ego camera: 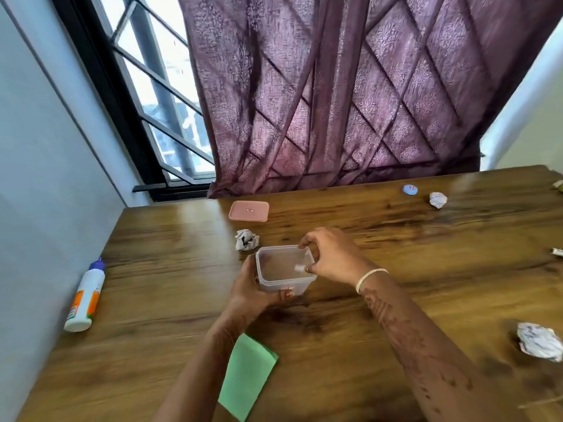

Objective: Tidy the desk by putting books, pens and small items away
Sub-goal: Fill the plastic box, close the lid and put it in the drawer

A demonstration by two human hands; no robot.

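A clear plastic container (275, 266) stands on the wooden desk (396, 269), without its lid. My left hand (253, 289) grips its near left side. My right hand (330, 255) hovers at the right rim, fingertips pinching a small pale item (300, 268) inside the box; what the item is I cannot tell. The pink lid (249, 211) lies flat farther back. A crumpled paper ball (246, 240) rests just behind the container on the left.
A white glue bottle (85, 296) lies along the left edge by the wall. A green paper sheet (248, 376) sits under my left forearm. More paper balls (438, 199) (539, 341) and a blue round cap (409, 189) lie right. A purple curtain hangs behind.
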